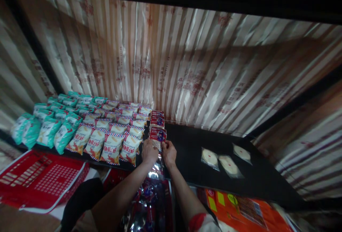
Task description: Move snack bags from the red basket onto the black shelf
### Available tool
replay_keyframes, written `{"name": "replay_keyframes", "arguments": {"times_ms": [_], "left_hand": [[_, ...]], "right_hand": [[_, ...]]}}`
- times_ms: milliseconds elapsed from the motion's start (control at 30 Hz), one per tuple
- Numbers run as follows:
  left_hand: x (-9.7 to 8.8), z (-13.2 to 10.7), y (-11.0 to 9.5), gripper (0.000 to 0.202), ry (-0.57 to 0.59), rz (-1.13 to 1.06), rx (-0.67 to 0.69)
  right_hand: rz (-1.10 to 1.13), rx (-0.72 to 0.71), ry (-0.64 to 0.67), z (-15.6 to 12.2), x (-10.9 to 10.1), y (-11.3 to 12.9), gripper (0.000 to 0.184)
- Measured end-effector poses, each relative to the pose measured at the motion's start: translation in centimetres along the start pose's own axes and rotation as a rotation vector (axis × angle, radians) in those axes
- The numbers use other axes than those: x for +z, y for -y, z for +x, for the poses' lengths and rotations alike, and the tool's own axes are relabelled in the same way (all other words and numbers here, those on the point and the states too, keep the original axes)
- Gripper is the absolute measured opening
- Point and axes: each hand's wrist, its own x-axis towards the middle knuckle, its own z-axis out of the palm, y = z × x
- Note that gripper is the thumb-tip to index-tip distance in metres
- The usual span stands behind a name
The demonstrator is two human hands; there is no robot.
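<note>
A small dark red and purple snack packet (157, 134) stands on the black shelf, between my two hands. My left hand (150, 152) grips its lower left edge with bent fingers. On its right edge, my right hand (169, 152) pinches the same packet. More red packets (157, 118) are lined up behind it toward the wall. To the left of my hands, white snack bags (112, 147) with striped tops stand in rows. Below my hands is a shiny clear plastic wrapper (152, 192) with dark red and purple packets inside, partly hidden by my forearms.
Teal snack bags (48, 132) fill the shelf's left end. Several flat round items in clear packets (210, 158) lie on the black shelf (184, 153) at right. A red plastic basket (53, 176) and an orange package (245, 210) are below the front edge. Striped sheeting (171, 57) hangs behind.
</note>
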Motion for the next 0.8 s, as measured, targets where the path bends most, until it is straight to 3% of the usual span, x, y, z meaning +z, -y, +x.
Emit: {"name": "replay_keyframes", "arguments": {"times_ms": [333,533,800], "left_hand": [[1.1,1.1,0.1,0.04,-0.052,0.119,0.025],[1.0,1.7,-0.2,0.039,-0.068,0.14,0.023],[1.1,2.7,-0.7,0.043,-0.068,0.148,0.013]], "right_hand": [[-0.065,0.055,0.053,1.4,0.6,0.8,0.027],[-0.091,0.084,0.075,2.2,1.1,0.9,0.035],[-0.133,0.041,0.065,3.2,1.7,1.0,0.039]]}}
